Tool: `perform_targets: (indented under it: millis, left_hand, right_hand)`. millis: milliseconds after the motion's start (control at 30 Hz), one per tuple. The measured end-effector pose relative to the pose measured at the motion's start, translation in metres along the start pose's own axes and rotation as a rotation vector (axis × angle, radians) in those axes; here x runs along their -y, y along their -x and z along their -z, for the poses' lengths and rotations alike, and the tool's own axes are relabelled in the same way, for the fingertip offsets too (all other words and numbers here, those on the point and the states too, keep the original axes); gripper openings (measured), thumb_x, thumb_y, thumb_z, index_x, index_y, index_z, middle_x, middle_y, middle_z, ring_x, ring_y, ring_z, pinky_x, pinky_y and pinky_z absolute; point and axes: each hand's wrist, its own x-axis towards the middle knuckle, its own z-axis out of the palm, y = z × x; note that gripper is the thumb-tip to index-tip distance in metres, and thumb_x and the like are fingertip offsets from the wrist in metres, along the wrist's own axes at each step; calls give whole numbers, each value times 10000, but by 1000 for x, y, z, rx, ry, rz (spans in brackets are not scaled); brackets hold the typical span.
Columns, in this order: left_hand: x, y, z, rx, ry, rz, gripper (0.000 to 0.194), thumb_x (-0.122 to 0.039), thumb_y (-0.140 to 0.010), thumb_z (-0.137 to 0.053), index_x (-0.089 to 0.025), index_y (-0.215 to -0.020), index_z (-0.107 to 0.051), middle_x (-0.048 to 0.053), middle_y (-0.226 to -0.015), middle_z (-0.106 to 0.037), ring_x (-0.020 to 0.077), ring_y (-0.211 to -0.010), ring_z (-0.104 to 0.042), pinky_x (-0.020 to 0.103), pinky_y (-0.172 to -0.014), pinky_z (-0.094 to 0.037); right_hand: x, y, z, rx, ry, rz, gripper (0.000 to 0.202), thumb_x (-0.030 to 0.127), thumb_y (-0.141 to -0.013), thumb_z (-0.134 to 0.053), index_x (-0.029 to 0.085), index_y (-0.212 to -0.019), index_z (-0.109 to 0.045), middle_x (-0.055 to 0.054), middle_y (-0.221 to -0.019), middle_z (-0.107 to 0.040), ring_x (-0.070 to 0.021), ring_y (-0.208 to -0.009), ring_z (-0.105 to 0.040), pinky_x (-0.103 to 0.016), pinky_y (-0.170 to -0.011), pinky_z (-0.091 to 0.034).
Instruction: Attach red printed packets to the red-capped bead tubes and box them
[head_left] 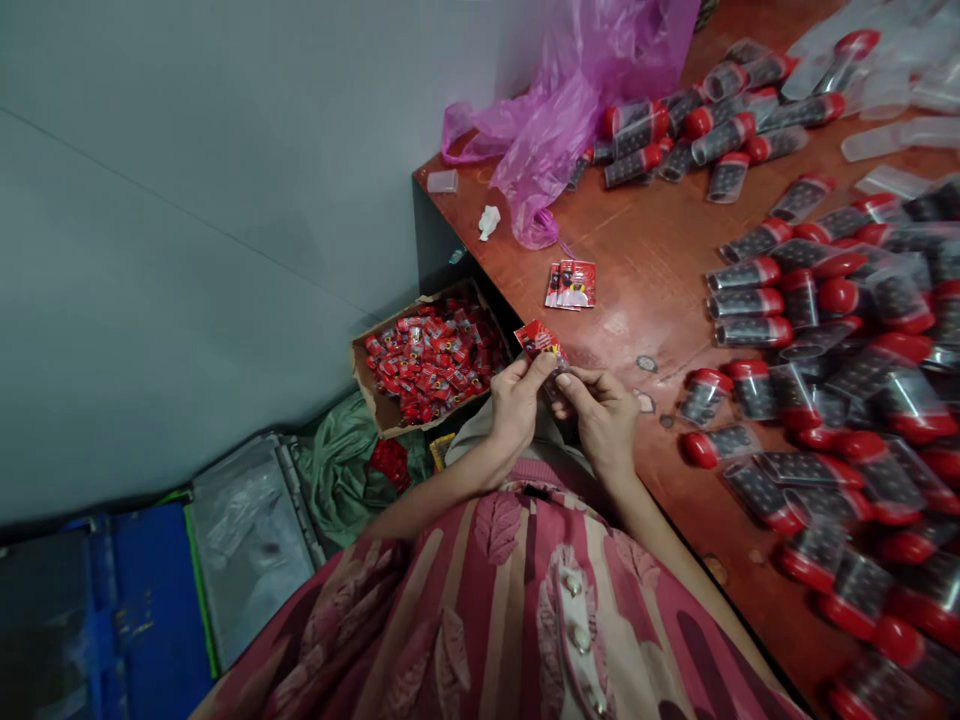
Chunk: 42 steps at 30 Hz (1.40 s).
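Close in front of my body, my left hand and my right hand both pinch a small red printed packet with a dark lower part. The fingertips nearly meet at its lower end, and they hide part of it. Just beyond the hands, a few similar red cards lie overlapped on the reddish-brown table. To the left, below the table's edge, a cardboard box holds several small red packets.
Several clear tubes with red caps cover the table's right side. A pink plastic bag and white scrap lie at the back. Green cloth, a grey crate and a blue crate stand lower left, beside the wall.
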Motion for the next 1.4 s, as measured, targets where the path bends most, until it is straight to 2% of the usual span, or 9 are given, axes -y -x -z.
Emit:
perform_targets:
  millis: [167,333,500,600,833,1000,1133,1267,1400]
  left_hand:
    - [-1,3,2,75,33,-3,320,-438,-706,-713,-125,-708,-646,2,-652,-599,73,-559,-493,223,-584,-389]
    - [-4,6,-3,125,138,74,329,-443,-704,-718,-128,-737,-626,5,-679,-610,74,-565,-506,219,-585,-398]
    - [-15,2,-7,78,233,83,342,-397,-642,-775,-121,-779,-625,13,-717,-640,88,-604,-561,224,-624,-430]
    - [-17,0,-7,102,238,118,379,-431,-616,-781,-105,-743,-635,45,-714,-656,119,-653,-598,243,-662,-453]
    - [-2,7,-1,240,303,234,333,-398,-638,-774,-108,-740,-645,26,-676,-636,59,-516,-499,206,-531,-417]
    - [-4,7,0,210,248,244,309,-358,-622,-791,-106,-721,-643,35,-694,-646,58,-526,-501,199,-524,-415]
    - [-17,2,8,198,315,217,233,-305,-691,-756,-114,-790,-667,79,-832,-701,142,-711,-627,253,-666,-492]
    - [-30,-11,31,-28,438,79,406,-553,-809,-568,-158,-888,-623,104,-1053,-687,211,-991,-650,349,-884,-508]
    - [-29,-28,38,-50,100,85,507,-585,-807,-544,-146,-1056,-591,167,-1165,-636,242,-966,-666,416,-905,-502]
  right_hand:
    - [0,-6,-2,47,-264,-205,282,389,-656,-756,173,-645,-576,33,-467,-589,-81,-361,-493,-192,-368,-389]
    - [2,2,1,-47,-43,35,216,365,-727,-721,181,-750,-609,39,-579,-631,-90,-446,-552,-214,-450,-463]
    - [-5,11,7,68,70,118,229,332,-747,-712,195,-924,-669,22,-725,-683,-111,-590,-620,-258,-596,-525]
    - [-7,11,7,67,-20,48,250,322,-723,-735,195,-932,-681,20,-735,-693,-112,-607,-640,-263,-625,-538]
    - [0,-2,1,-3,-363,-143,259,305,-601,-818,184,-715,-620,51,-592,-650,-72,-441,-578,-196,-485,-507]
    - [0,-4,-1,16,-238,-45,244,294,-626,-803,183,-720,-607,44,-660,-670,-78,-496,-601,-215,-518,-527]
    - [4,-4,-6,80,-181,-50,235,288,-645,-781,185,-776,-615,40,-672,-666,-88,-532,-607,-229,-546,-530]
    - [17,-4,-3,158,-141,-57,272,315,-673,-756,195,-876,-619,10,-770,-690,-105,-584,-630,-245,-556,-537]
    - [31,-7,14,142,-79,-59,243,352,-717,-727,195,-871,-623,9,-743,-674,-113,-596,-639,-229,-523,-528]
